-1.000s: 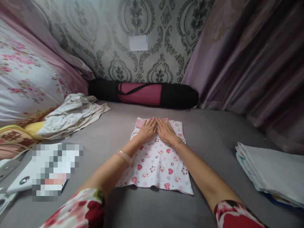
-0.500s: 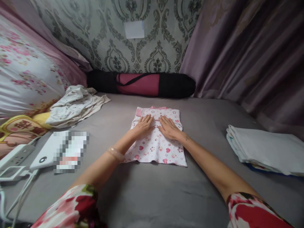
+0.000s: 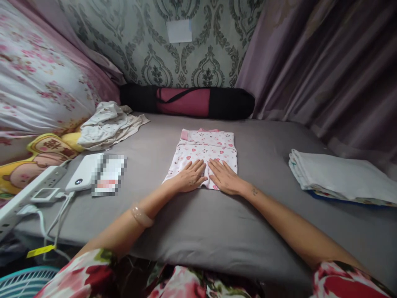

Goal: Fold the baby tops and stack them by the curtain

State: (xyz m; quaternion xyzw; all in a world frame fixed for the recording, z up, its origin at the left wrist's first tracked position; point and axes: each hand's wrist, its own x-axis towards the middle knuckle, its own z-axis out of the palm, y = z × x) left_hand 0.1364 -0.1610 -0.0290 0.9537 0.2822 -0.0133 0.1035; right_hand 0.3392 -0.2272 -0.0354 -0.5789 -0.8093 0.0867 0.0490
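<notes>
Centrally, a thin white cloth garment with pink hearts, flowers and pink trim lies flat, in layers, on a grey cloth-covered bed. The left hand and the right hand rest palm down on its near part; the grip of each is spread, fingers extended, pinching nothing. Judged by its fabric, the garment should be light, soft and limp, not fragile, and little inclined to slip; it would probably sag from a single point, so paired corners or opposite side edges seem the best holds. Hidden are stretches of the near edge beneath the hands, the underside and the exact number of layers. At left, pixelation masks a flat item; the teal plastic basket and the folded white cloth stack are cut off by the frame.
</notes>
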